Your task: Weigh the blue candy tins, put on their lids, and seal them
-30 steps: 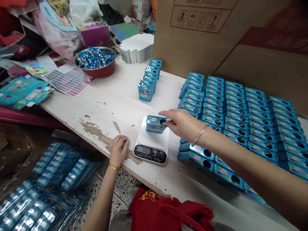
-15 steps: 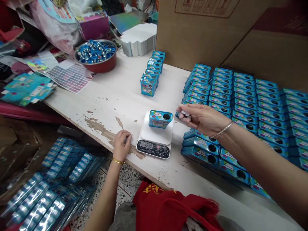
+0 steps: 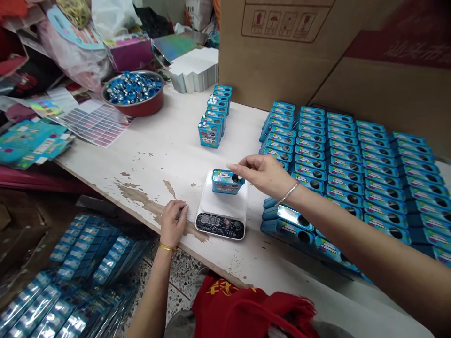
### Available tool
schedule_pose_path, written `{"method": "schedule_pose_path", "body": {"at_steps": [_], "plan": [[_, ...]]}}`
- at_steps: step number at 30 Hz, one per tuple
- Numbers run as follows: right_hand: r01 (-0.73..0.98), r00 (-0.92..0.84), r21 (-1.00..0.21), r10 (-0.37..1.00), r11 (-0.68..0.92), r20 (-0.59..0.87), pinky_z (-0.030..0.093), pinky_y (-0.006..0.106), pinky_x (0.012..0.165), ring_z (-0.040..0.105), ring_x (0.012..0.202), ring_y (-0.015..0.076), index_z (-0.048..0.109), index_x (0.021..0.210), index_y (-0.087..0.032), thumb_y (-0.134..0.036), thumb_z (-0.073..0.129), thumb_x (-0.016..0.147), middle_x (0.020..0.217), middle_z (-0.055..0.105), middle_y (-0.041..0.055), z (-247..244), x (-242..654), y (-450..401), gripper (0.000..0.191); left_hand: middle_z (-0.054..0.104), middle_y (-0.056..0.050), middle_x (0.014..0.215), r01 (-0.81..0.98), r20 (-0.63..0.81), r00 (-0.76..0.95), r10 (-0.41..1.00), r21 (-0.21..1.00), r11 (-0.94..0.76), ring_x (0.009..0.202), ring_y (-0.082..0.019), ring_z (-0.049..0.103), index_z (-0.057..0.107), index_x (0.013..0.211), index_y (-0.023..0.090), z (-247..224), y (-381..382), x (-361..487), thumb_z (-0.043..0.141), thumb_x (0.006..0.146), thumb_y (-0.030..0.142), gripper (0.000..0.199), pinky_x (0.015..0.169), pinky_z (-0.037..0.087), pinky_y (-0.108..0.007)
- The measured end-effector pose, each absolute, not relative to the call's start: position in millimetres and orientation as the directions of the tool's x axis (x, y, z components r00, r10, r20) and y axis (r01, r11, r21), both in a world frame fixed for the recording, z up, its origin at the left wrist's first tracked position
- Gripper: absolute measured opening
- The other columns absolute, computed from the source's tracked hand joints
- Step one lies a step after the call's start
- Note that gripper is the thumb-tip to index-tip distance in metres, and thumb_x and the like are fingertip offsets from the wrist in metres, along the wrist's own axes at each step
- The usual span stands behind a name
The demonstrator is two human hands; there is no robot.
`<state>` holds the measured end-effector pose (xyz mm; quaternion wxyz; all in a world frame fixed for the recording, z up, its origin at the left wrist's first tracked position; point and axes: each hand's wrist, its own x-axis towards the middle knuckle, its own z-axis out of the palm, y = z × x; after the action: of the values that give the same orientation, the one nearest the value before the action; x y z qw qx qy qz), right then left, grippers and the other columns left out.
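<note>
A blue candy tin (image 3: pixel 225 188), printed "Caramelo Macizo", stands upright on the white platform of a digital kitchen scale (image 3: pixel 221 224). A round dark hole shows in the right part of its top. My right hand (image 3: pixel 264 174) is over that hole, fingers bent and pinched together. A small white candy (image 3: pixel 240 177) shows below the fingers at the hole; how many pieces the fingers hold is hidden. Left of the scale, my left hand (image 3: pixel 174 219) rests on the table's front edge, loosely curled and holding nothing. The scale's display is lit.
Rows of blue tins (image 3: pixel 343 164) fill the right side. A short row of tins (image 3: pixel 210 136), some with white candies on top, stands behind the scale. A red bowl (image 3: pixel 144 109) of blue-and-silver caps is at back left. Cartons (image 3: pixel 271 56) wall the back; bagged tins lie lower left.
My right hand has moved left from beside the rows of tins to the tin on the scale. My left hand stays on the table edge. The view has shifted slightly.
</note>
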<state>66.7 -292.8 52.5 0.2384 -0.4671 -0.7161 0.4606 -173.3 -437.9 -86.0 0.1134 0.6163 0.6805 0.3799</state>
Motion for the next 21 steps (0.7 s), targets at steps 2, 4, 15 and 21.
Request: {"method": "schedule_pose_path", "body": {"at_steps": [2, 4, 15, 21], "plan": [[0.455, -0.454, -0.879, 0.886, 0.142, -0.092, 0.027, 0.024, 0.047, 0.035, 0.050, 0.0084, 0.064, 0.067, -0.014, -0.051, 0.057, 0.080, 0.051, 0.043, -0.0031, 52, 67, -292, 0.040, 0.060, -0.005, 0.090, 0.750, 0.309, -0.218, 0.926, 0.660, -0.044, 0.089, -0.018, 0.057, 0.060, 0.086, 0.020, -86, -438, -173, 0.050, 0.090, 0.028, 0.014, 0.082, 0.048, -0.034], [0.424, -0.464, -0.897, 0.880, 0.122, -0.100, 0.028, 0.024, 0.047, 0.035, 0.049, 0.0085, 0.066, 0.074, -0.014, -0.045, 0.055, 0.082, 0.051, 0.043, -0.0037, 52, 71, -293, 0.034, 0.060, -0.005, 0.090, 0.751, 0.311, -0.220, 0.925, 0.659, -0.043, 0.089, -0.018, 0.057, 0.060, 0.086, 0.020, -86, -438, -173, 0.050, 0.090, 0.028, 0.014, 0.082, 0.047, -0.034], [0.471, -0.496, -0.860, 0.865, 0.194, -0.077, 0.034, 0.026, 0.052, 0.041, 0.053, 0.0123, 0.066, 0.111, -0.012, -0.034, 0.052, 0.084, 0.054, 0.043, -0.0037, 39, 94, -311, 0.037, 0.060, -0.005, 0.091, 0.756, 0.304, -0.226, 0.925, 0.654, -0.030, 0.089, -0.018, 0.057, 0.060, 0.085, 0.020, -87, -438, -172, 0.049, 0.090, 0.029, 0.015, 0.082, 0.048, -0.034], [0.525, -0.448, -0.806, 0.894, 0.274, 0.011, 0.038, 0.030, 0.058, 0.046, 0.058, 0.0155, 0.062, 0.118, -0.013, -0.031, 0.050, 0.086, 0.058, 0.047, -0.0020, 39, 96, -314, 0.039, 0.060, -0.005, 0.090, 0.755, 0.307, -0.225, 0.925, 0.655, -0.034, 0.088, -0.018, 0.057, 0.060, 0.084, 0.020, -87, -438, -171, 0.050, 0.090, 0.028, 0.015, 0.081, 0.047, -0.034]]}}
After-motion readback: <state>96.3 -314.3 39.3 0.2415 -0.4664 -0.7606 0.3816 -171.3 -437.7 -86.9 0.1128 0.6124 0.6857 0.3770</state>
